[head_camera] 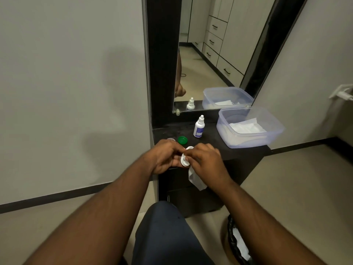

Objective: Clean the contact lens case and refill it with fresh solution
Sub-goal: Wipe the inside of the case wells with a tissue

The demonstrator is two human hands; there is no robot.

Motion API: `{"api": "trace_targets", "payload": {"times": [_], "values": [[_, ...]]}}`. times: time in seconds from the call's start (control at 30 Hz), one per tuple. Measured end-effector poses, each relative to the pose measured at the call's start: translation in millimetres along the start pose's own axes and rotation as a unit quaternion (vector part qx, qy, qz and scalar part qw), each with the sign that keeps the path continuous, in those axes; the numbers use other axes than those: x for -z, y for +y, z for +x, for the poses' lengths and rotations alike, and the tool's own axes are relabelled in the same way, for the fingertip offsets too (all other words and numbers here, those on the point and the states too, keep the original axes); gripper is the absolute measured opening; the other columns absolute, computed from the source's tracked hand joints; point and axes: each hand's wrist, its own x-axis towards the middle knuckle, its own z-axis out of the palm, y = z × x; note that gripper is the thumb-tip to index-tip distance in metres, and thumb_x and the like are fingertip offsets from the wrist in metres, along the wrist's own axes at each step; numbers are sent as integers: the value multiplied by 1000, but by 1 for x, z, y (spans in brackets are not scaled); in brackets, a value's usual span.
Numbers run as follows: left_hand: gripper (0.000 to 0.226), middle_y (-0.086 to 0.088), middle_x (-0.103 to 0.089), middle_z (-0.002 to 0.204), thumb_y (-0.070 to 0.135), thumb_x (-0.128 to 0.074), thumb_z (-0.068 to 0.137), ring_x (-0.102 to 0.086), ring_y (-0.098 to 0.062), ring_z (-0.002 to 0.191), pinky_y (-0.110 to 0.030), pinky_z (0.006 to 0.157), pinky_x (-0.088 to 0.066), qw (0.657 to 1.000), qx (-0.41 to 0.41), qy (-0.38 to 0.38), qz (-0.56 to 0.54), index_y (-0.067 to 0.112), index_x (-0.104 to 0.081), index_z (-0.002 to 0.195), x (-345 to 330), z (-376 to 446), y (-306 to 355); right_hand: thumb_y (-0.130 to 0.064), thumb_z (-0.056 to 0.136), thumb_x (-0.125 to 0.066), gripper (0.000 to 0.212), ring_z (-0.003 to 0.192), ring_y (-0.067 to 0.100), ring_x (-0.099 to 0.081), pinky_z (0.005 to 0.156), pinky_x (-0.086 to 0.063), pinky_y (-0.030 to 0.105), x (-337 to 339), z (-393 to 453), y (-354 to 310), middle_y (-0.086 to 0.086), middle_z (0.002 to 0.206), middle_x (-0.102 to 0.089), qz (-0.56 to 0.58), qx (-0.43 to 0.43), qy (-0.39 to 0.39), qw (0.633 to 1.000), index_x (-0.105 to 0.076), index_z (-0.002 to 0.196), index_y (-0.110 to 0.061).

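**Wiping the wells before the refill**

Over the front edge of the dark counter [238, 152], both hands work at the white lens case [185, 159], held up clear of the surface. The left hand [164, 157] curls its fingers around the case from the side to steady it; the right hand [206, 161] pinches a white tissue [194, 179] against the case, its loose tail hanging below. To do this well, I judge the tissue should be pushed right to the bottom of each well and turned, with the left grip firm enough that the case does not spin, and a dry part of the tissue used for the second well.

Counted, largest first: one clear plastic tub [275, 134] holding folded tissues at the right of the counter; one dropper bottle of solution [199, 127], upright and capped, near the mirror [210, 64]; one lens case; two loose caps on the counter beyond the hands, a green cap [182, 140] and a pale cap [170, 139] half hidden by the left hand.
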Motion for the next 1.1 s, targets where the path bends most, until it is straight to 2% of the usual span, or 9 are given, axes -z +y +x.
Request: {"api": "trace_targets", "payload": {"times": [0.13,0.2,0.33,0.5,0.63,0.7,0.83,1.0,1.1], "values": [[36,-25,-72,91,-4,-53,87,-73,-34,83,-38,65,-60,1000,15,-1,8,-7,-49,123,-3,0,1,-20,78,-68,21,76,26,-57,61,-42,37,10,4,10,1,81,-63,-146,86,-7,985,-71,98,-21],[37,-23,-73,87,-4,-54,86,-73,-33,81,-38,66,-61,1000,16,1,16,-8,-48,123,-1,1,1,-16,75,-72,21,74,25,-56,58,-42,36,11,6,9,2,79,-63,-142,118,-9,983,-71,96,-19],[34,-19,-68,86,-4,-58,85,-72,-27,75,-36,69,-60,999,6,13,32,-7,-52,119,1,4,1,-13,73,-71,23,73,21,-55,59,-37,30,13,12,5,1,84,-65,-152,264,-58,951,-71,96,-17],[22,-16,-71,81,-3,-58,87,-72,-25,74,-39,74,-61,999,11,1,44,-3,-58,109,0,3,2,-14,73,-76,30,72,20,-56,59,-40,30,21,19,17,1,83,-66,-209,278,-40,937,-70,102,-17],[26,-21,-69,99,3,-59,89,-72,-28,85,-38,78,-60,998,11,7,55,-4,-59,114,1,4,2,-12,69,-78,27,76,17,-49,59,-40,29,21,25,13,-1,84,-65,-197,367,-62,907,-71,94,-18],[24,-21,-70,98,3,-58,90,-73,-27,82,-38,73,-61,999,10,6,51,-5,-59,113,0,3,1,-13,68,-79,26,75,17,-51,59,-41,29,24,28,15,-2,82,-65,-215,360,-63,906,-71,92,-19],[20,-19,-73,81,-1,-54,90,-73,-28,76,-38,68,-62,999,17,7,51,-5,-57,110,-1,3,2,-10,70,-77,27,67,22,-55,56,-41,31,19,19,18,2,76,-64,-194,264,-25,944,-70,95,-15],[24,-20,-70,93,4,-57,91,-73,-27,82,-38,75,-60,997,16,17,68,-3,-58,113,-3,2,3,-14,73,-73,18,71,18,-54,59,-37,29,20,23,15,-1,81,-65,-213,344,-66,912,-71,91,-18],[24,-22,-73,91,2,-54,92,-73,-31,85,-39,69,-61,998,16,10,53,-4,-55,115,-4,0,3,-15,74,-74,18,70,22,-55,59,-40,31,18,22,20,0,77,-65,-213,245,-40,945,-71,92,-18]]}}
